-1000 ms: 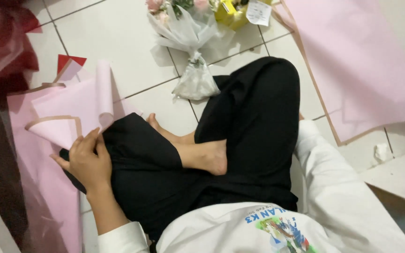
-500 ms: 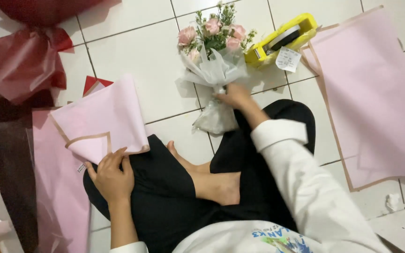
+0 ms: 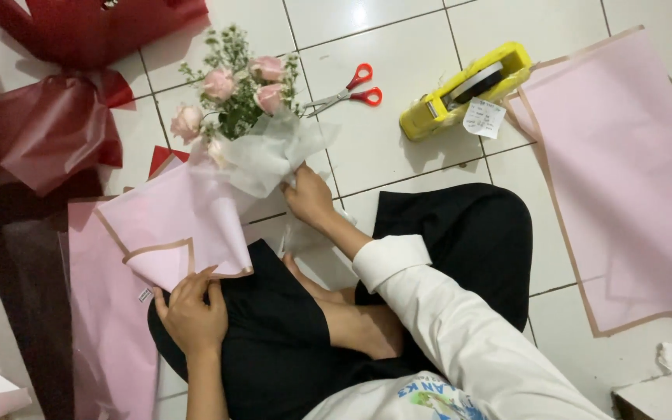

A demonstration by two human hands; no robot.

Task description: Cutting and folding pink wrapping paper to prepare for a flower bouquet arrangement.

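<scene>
I sit cross-legged on a white tiled floor. My right hand (image 3: 309, 198) grips the stem end of a small bouquet (image 3: 246, 109) of pink roses and greenery wrapped in white tissue, holding it over a folded pink wrapping sheet (image 3: 176, 222) with a brown border. My left hand (image 3: 190, 311) pinches the lower folded corner of that pink sheet, resting on my black-trousered knee. The bouquet's stems are hidden by the tissue and my hand.
Red-handled scissors (image 3: 348, 92) and a yellow tape dispenser (image 3: 464, 89) lie on the tiles ahead. A large pink sheet (image 3: 624, 179) spreads at the right. Dark red wrapping and ribbon (image 3: 56, 132) sit at the left, with more pink paper (image 3: 106, 334) beneath.
My right hand reached forward, took hold of the bouquet and brought it left and nearer, onto the pink sheet. The left hand stayed on the sheet's corner. The view shifted up.
</scene>
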